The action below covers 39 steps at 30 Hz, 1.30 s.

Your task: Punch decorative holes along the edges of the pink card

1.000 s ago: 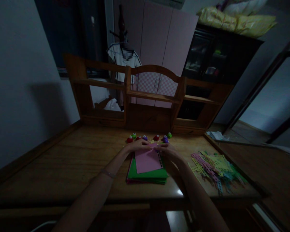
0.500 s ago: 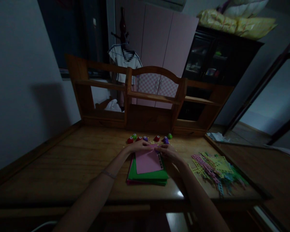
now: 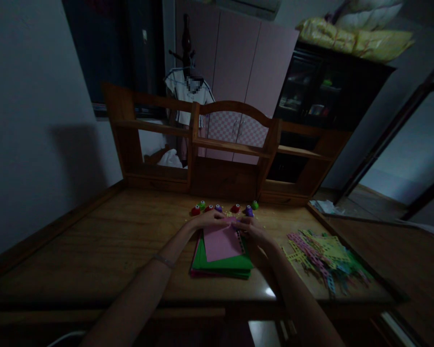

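A pink sheet (image 3: 220, 242) lies tilted on a stack of green sheets (image 3: 220, 263), with a row of dark holes down its right edge. My left hand (image 3: 211, 219) grips the top left part of this sheet between its fingers. At the upper right corner, my right hand (image 3: 252, 228) pinches the sheet, its fingertips close to the left ones. What lies between the fingertips is too small and dark to make out. Just beyond my hands stand small round pieces with white eye-like tops: a red one (image 3: 235, 208), a purple one (image 3: 249, 211) and several others.
Punched strips and sheets (image 3: 320, 258) in pink, yellow, green and blue lie heaped at the right of the wooden table (image 3: 104, 241). Tiny yellow bits are scattered near the round pieces. A wooden shelf unit (image 3: 224, 176) rises along the table's back edge.
The view has shifted very slightly. My right fingers have moved a little on the pink sheet's corner, while my left hand stays in place.
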Motion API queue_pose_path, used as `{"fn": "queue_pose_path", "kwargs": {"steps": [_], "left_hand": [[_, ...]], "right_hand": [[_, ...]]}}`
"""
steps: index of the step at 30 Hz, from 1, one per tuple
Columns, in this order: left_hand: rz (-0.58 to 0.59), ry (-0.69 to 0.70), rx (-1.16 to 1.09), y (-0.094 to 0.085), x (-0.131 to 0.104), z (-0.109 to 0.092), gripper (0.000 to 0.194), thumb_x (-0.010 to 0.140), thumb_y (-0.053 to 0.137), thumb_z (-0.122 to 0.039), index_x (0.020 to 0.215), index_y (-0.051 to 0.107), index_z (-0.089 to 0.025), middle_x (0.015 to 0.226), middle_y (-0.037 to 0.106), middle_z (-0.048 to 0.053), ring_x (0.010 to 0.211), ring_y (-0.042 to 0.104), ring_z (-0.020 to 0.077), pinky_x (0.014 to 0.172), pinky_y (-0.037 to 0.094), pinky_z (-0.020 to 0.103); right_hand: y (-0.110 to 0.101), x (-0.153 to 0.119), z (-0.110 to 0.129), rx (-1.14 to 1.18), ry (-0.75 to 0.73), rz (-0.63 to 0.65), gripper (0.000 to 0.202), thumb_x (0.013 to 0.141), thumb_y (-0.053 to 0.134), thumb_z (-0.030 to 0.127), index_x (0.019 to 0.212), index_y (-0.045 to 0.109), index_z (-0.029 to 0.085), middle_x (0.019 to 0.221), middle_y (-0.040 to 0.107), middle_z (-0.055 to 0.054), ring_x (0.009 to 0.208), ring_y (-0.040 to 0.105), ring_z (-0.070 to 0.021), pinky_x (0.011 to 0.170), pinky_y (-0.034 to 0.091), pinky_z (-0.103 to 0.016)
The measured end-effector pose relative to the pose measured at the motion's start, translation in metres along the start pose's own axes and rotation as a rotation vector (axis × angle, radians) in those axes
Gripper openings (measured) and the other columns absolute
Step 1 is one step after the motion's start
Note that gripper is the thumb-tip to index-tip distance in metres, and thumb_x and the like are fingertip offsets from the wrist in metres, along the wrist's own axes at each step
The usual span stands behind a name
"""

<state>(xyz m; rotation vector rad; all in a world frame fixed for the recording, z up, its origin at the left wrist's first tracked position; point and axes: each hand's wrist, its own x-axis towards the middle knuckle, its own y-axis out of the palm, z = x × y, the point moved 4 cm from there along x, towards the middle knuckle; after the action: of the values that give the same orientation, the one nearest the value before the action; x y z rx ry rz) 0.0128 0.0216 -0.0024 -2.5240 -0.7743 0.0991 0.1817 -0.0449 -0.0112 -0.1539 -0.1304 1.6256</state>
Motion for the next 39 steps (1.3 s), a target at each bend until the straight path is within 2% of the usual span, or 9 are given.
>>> {"fn": "queue_pose_path", "kwargs": {"steps": [8, 14, 19, 26, 32, 39], "left_hand": [[0.011, -0.009, -0.009, 0.0, 0.0, 0.004, 0.05, 0.077, 0.055, -0.057, 0.091, 0.069, -0.011, 0.076, 0.06, 0.004, 0.062, 0.049, 0.0113, 0.052, 0.03, 0.02], [0.005, 0.01, 0.011, 0.0, 0.002, 0.005, 0.048, 0.077, 0.056, -0.055, 0.092, 0.07, -0.011, 0.076, 0.06, 0.003, 0.063, 0.049, 0.0116, 0.053, 0.031, 0.02], [0.007, -0.001, -0.043, 0.0, 0.003, 0.007, 0.05, 0.077, 0.057, -0.056, 0.095, 0.069, -0.011, 0.083, 0.063, 0.005, 0.068, 0.052, 0.0136, 0.057, 0.034, 0.021], [-0.005, 0.042, -0.028, -0.001, 0.004, 0.007, 0.046, 0.075, 0.06, -0.054, 0.089, 0.071, -0.012, 0.084, 0.064, 0.005, 0.073, 0.053, 0.0152, 0.061, 0.036, 0.021], [0.012, 0.046, -0.04, -0.001, 0.003, 0.006, 0.042, 0.075, 0.061, -0.052, 0.089, 0.071, -0.013, 0.082, 0.064, 0.003, 0.075, 0.053, 0.0148, 0.065, 0.036, 0.022], [0.021, 0.039, -0.074, 0.001, 0.002, 0.003, 0.045, 0.078, 0.057, -0.054, 0.089, 0.07, -0.012, 0.081, 0.063, 0.004, 0.073, 0.052, 0.014, 0.063, 0.036, 0.022]], "right_hand": [[0.004, -0.004, 0.006, -0.006, -0.029, -0.001, 0.032, 0.069, 0.071, 0.047, 0.076, 0.064, 0.017, 0.073, 0.06, -0.002, 0.064, 0.052, -0.0146, 0.056, 0.037, -0.024], [0.003, 0.003, 0.001, -0.01, -0.092, 0.063, 0.03, 0.071, 0.07, 0.044, 0.084, 0.065, 0.018, 0.081, 0.064, -0.004, 0.069, 0.056, -0.0162, 0.059, 0.04, -0.024], [0.003, 0.005, 0.002, -0.007, -0.13, 0.068, 0.028, 0.071, 0.07, 0.044, 0.084, 0.066, 0.02, 0.08, 0.063, -0.003, 0.068, 0.056, -0.0161, 0.06, 0.041, -0.025], [0.007, -0.003, 0.008, -0.063, -0.133, 0.017, 0.031, 0.069, 0.07, 0.049, 0.08, 0.065, 0.02, 0.075, 0.06, -0.001, 0.065, 0.053, -0.0158, 0.056, 0.038, -0.024], [0.01, -0.004, 0.015, -0.06, -0.132, 0.061, 0.032, 0.07, 0.07, 0.05, 0.072, 0.064, 0.019, 0.068, 0.056, 0.0, 0.06, 0.048, -0.0136, 0.055, 0.035, -0.024], [0.007, 0.0, 0.009, 0.044, -0.143, -0.003, 0.027, 0.071, 0.069, 0.047, 0.079, 0.064, 0.021, 0.078, 0.059, -0.001, 0.068, 0.052, -0.0149, 0.06, 0.039, -0.025]]}}
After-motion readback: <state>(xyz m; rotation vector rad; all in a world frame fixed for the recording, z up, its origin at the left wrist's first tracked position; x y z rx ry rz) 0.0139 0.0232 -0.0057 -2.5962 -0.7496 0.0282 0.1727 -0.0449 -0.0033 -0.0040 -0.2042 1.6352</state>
